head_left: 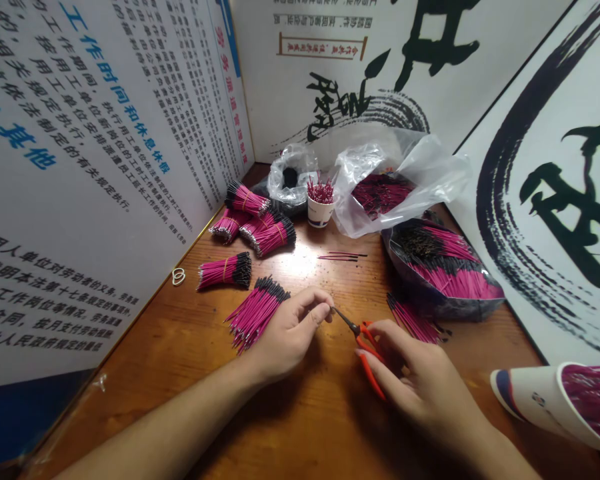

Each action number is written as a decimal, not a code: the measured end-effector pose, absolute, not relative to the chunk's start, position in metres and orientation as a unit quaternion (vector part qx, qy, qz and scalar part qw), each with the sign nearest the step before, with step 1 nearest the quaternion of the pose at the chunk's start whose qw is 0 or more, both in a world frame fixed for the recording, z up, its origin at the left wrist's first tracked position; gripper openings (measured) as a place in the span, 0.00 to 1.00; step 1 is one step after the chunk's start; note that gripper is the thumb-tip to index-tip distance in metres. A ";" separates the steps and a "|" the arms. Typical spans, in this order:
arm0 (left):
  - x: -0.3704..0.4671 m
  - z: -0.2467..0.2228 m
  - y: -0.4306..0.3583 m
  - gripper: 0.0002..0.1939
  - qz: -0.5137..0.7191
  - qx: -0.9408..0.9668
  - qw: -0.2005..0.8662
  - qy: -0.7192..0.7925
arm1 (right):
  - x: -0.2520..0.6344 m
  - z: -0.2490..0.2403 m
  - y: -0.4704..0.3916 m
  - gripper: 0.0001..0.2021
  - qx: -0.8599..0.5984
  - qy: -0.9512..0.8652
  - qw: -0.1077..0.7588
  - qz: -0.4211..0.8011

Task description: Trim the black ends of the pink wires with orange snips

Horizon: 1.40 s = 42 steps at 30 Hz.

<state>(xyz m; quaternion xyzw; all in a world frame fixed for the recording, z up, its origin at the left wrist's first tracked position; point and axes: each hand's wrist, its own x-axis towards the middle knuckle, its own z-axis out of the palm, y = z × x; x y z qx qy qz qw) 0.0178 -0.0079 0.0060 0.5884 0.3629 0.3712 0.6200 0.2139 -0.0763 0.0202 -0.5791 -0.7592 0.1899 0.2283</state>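
Note:
Thumb and fingers of my left hand (296,328) are pinched together near the middle of the table; what they hold is too small to make out. My right hand (415,367) is wrapped round the orange handles of small scissors (369,343), whose dark tip points left and meets the left fingertips. A loose pile of pink wires with black ends (255,313) lies just left of and partly behind my left hand. Beyond both hands, a few single wires (341,256) lie on the wood. Another small group of pink wires (413,319) rests behind my right hand.
Banded pink bundles (225,271) lie at the left, several more stacked behind. A paper cup of wires (320,212), clear plastic bags (350,213) and a dark bag of wires (450,287) stand farther back. A large cup (535,397) lies at the right. White panels (130,133) enclose the table.

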 end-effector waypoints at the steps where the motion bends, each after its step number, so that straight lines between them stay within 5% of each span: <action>1: 0.018 0.006 -0.008 0.13 0.372 0.588 0.620 0.363 | 0.214 0.020 -0.076 0.05 -0.579 -0.759 0.228 0.192; 42: 0.017 0.010 -0.006 0.13 0.365 0.605 0.609 0.359 | 0.216 0.022 -0.077 0.06 -0.555 -0.771 0.244 0.196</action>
